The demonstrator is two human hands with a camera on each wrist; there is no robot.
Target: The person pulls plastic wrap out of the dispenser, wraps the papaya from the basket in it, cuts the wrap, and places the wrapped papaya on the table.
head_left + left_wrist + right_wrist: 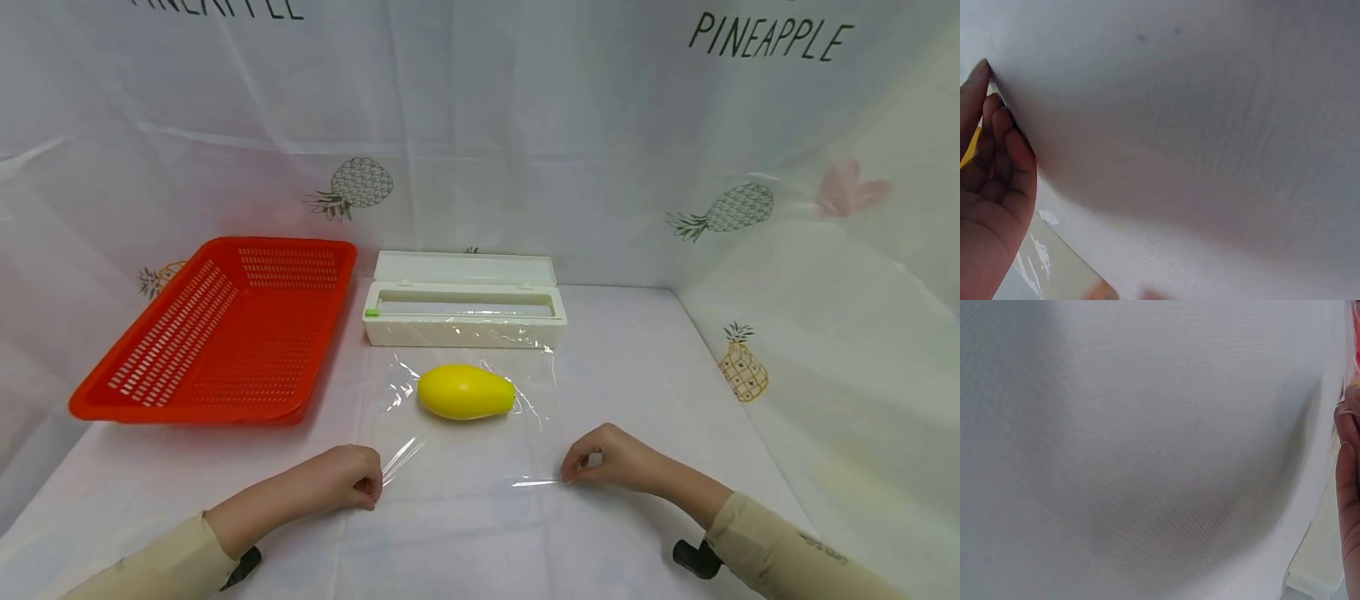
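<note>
A sheet of clear plastic wrap (465, 458) stretches over the table from a white wrap dispenser box (465, 332), whose lid stands open at the back. On the wrap lies a yellow papaya-shaped fruit (466, 392), its narrower end to the right. My left hand (337, 479) pinches the near left corner of the wrap with curled fingers. At the near right corner, my right hand (611, 457) pinches the wrap between thumb and fingers. The left wrist view shows the left hand (997, 169) at its left edge; the right hand (1349, 469) is partly cut off in the right wrist view.
A red plastic basket (258, 350) with slotted walls stands at the left, beside the dispenser. White cloth printed with pineapples (362, 182) hangs behind and to the right of the white-covered table (465, 558).
</note>
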